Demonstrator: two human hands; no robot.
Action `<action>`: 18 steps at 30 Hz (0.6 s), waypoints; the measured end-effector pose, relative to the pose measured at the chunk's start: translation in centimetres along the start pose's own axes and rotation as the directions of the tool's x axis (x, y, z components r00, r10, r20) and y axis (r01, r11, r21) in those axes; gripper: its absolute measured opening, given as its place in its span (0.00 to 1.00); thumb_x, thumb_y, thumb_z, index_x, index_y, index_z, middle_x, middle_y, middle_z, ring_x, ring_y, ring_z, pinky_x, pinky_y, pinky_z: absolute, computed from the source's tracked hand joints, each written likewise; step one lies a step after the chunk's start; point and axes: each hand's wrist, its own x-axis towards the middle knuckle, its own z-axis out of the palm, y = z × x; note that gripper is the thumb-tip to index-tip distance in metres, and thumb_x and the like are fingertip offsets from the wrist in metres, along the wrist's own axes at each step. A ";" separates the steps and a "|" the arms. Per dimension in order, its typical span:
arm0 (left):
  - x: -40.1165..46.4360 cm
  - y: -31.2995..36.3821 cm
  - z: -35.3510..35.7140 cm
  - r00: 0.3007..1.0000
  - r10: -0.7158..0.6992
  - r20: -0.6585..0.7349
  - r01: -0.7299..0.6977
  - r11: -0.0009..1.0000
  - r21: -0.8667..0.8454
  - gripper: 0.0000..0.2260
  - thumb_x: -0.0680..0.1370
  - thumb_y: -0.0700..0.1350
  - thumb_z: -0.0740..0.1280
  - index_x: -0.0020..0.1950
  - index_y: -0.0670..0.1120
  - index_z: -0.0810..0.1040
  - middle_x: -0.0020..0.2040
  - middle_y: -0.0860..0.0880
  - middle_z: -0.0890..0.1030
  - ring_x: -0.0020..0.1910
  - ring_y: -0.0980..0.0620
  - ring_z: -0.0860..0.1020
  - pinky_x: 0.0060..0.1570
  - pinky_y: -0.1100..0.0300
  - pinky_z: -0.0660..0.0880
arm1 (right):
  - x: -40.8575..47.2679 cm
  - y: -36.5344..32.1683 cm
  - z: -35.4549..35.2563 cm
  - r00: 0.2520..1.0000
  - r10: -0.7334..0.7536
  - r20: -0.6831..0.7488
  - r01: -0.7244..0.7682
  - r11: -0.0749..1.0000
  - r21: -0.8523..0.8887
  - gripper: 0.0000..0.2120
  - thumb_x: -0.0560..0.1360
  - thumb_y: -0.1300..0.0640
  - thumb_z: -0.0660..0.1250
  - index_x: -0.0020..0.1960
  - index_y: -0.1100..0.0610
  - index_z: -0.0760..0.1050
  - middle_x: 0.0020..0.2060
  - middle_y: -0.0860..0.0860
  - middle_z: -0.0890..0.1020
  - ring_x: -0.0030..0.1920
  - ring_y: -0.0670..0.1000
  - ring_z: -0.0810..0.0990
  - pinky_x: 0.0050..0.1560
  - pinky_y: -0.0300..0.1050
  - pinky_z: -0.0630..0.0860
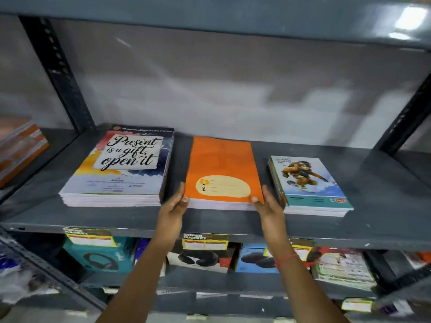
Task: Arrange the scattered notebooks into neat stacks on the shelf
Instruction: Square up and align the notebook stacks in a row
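Note:
Three stacks of notebooks lie side by side on the grey metal shelf [233,224]. On the left is a stack topped by a "Present is a gift, open it" cover [121,164]. The middle stack has an orange cover [221,169]. On the right is a smaller stack with a cartoon flying-monkey cover [307,183]. My left hand [173,206] grips the near left corner of the orange stack, thumb on top. My right hand [270,203] grips its near right corner the same way.
Dark slotted uprights [58,73] frame the bay at left and right. Another orange-edged pile [21,148] sits in the bay to the left. Below, boxed headphones [100,255] and price tags [205,241] line the lower shelf.

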 end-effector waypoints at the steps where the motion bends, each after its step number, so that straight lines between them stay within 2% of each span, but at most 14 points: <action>1: 0.0 0.1 -0.1 1.000 -0.003 -0.009 0.003 0.999 0.033 0.21 0.78 0.40 0.60 0.71 0.46 0.64 0.66 0.54 0.69 0.66 0.57 0.66 0.61 0.69 0.62 | 0.1 0.1 -0.7 0.999 -0.002 0.048 0.000 0.999 0.037 0.31 0.75 0.60 0.65 0.74 0.55 0.57 0.68 0.46 0.67 0.64 0.43 0.67 0.60 0.39 0.67; 3: -0.1 0.2 -0.3 0.999 -0.005 -0.037 0.008 0.998 0.068 0.21 0.78 0.42 0.62 0.70 0.49 0.67 0.63 0.58 0.71 0.62 0.61 0.67 0.60 0.68 0.61 | 0.2 0.2 -1.7 0.991 -0.037 0.129 0.031 0.998 0.045 0.32 0.74 0.64 0.66 0.74 0.55 0.57 0.65 0.40 0.69 0.62 0.39 0.71 0.56 0.32 0.73; 4: -0.2 0.3 -0.3 0.999 0.001 -0.042 0.002 0.997 0.072 0.20 0.77 0.42 0.62 0.70 0.49 0.68 0.62 0.59 0.72 0.59 0.63 0.69 0.58 0.69 0.62 | 0.2 0.2 -1.8 0.987 -0.056 0.152 0.052 0.998 0.030 0.32 0.74 0.65 0.65 0.74 0.56 0.57 0.63 0.41 0.72 0.59 0.38 0.74 0.55 0.31 0.74; 6: -0.5 0.2 0.0 0.998 0.008 -0.068 -0.003 0.998 0.067 0.19 0.77 0.41 0.62 0.69 0.48 0.69 0.58 0.64 0.74 0.51 0.71 0.71 0.54 0.73 0.64 | 0.0 0.6 -1.8 0.985 -0.074 0.157 0.076 0.997 -0.004 0.30 0.74 0.65 0.65 0.73 0.57 0.59 0.64 0.46 0.75 0.59 0.42 0.76 0.57 0.31 0.73; 8: -0.6 0.1 0.3 0.994 0.003 -0.108 0.004 0.998 0.060 0.18 0.77 0.41 0.62 0.67 0.47 0.71 0.51 0.67 0.75 0.46 0.75 0.71 0.54 0.73 0.65 | 0.1 0.8 -1.7 0.988 -0.083 0.128 0.086 0.996 -0.022 0.29 0.74 0.62 0.65 0.73 0.56 0.60 0.66 0.50 0.74 0.62 0.46 0.75 0.58 0.31 0.71; 13: -0.6 0.1 0.9 0.982 -0.002 -0.187 0.011 0.999 0.045 0.17 0.77 0.40 0.63 0.66 0.46 0.73 0.48 0.66 0.77 0.48 0.71 0.71 0.61 0.65 0.65 | 0.2 1.1 -1.4 0.992 -0.101 0.073 0.105 0.993 -0.057 0.27 0.75 0.59 0.65 0.72 0.56 0.63 0.65 0.50 0.75 0.63 0.47 0.74 0.64 0.40 0.69; 16: -0.6 0.0 1.1 0.977 -0.009 -0.213 0.016 0.999 0.032 0.16 0.77 0.39 0.63 0.65 0.45 0.74 0.47 0.65 0.77 0.48 0.70 0.72 0.61 0.64 0.66 | 0.4 1.1 -1.2 0.995 -0.091 0.039 0.093 0.995 -0.047 0.25 0.75 0.62 0.65 0.70 0.56 0.65 0.63 0.50 0.77 0.60 0.47 0.76 0.65 0.42 0.69; 18: -0.5 0.0 1.2 0.973 -0.011 -0.229 0.015 1.000 0.017 0.16 0.77 0.39 0.63 0.65 0.44 0.74 0.49 0.63 0.78 0.50 0.65 0.73 0.62 0.62 0.66 | 0.4 1.0 -1.1 0.997 -0.078 0.024 0.078 0.997 -0.019 0.24 0.75 0.64 0.65 0.70 0.57 0.66 0.64 0.52 0.77 0.59 0.46 0.76 0.66 0.44 0.69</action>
